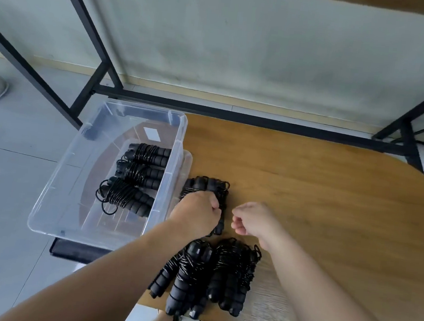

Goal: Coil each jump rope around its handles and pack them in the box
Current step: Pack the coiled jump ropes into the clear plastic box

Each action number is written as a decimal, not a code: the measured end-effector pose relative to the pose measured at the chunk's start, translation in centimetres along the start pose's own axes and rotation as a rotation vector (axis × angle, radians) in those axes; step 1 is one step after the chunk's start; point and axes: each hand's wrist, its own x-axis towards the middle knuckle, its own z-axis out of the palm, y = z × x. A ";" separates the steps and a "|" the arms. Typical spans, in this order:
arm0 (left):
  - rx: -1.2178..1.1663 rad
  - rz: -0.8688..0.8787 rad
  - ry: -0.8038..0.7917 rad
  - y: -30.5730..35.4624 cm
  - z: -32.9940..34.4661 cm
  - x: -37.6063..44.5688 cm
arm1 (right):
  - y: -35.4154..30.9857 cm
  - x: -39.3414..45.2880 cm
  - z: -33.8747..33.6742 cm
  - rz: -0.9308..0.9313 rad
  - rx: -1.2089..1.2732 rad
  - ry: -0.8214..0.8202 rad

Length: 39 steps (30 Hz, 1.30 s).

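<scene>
Your left fingers [214, 202] grip the rope bundle [213, 186] on the worktop [332, 199] beside the box [180, 131], right fingers [237, 221] curled empty; loosen up and the coils may spring loose.

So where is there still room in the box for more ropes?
The clear box holds three coiled ropes bunched toward its table-side wall. Bare floor shows along its far end by the white label and in its near corner. On the table, the right half is bare; it is crowded by the left hand, right hand and near-edge ropes.
</scene>
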 end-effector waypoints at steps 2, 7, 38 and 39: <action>0.008 -0.069 -0.032 -0.9 1.4 -0.6 | 2.1 0.3 0.5 0.030 -0.042 -0.027; 0.024 -0.162 -0.011 -2.6 3.5 -2.0 | 5.1 0.8 0.5 0.026 -0.129 0.022; -1.343 -0.823 0.112 -9.5 11.6 -13.4 | 5.7 -3.1 8.5 -0.325 -0.742 0.018; -1.362 -0.806 0.102 -9.4 11.7 -13.0 | 5.7 -3.0 8.6 -0.334 -0.747 0.017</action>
